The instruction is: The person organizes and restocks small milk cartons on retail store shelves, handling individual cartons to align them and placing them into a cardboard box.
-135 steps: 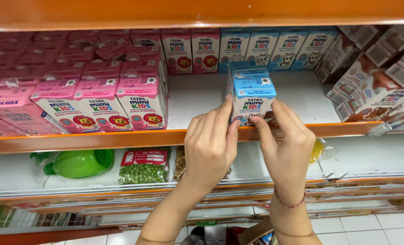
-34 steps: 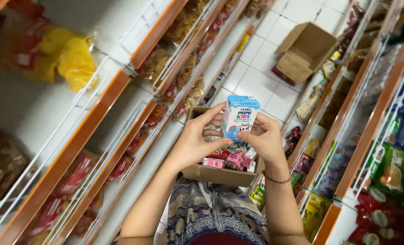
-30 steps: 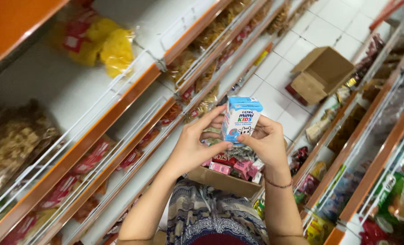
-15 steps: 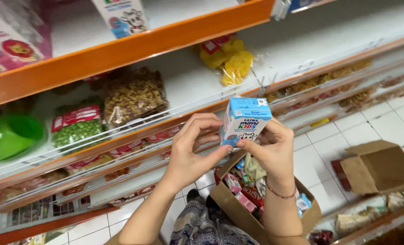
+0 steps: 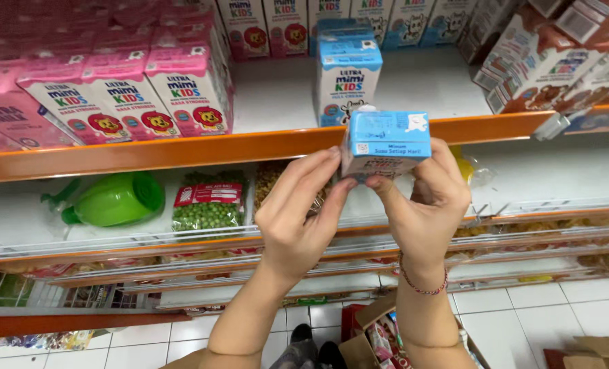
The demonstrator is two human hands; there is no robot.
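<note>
Both hands, left hand (image 5: 298, 225) and right hand (image 5: 424, 205), pinch the blue carton (image 5: 385, 142) — best slid level onto the shelf (image 5: 181, 152), I'd say.

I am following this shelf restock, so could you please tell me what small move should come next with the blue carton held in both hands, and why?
Probably lift the small blue drink carton, held by the left hand and right hand, over the orange shelf edge and set it before the matching blue carton; bare white shelf shows there.
</note>
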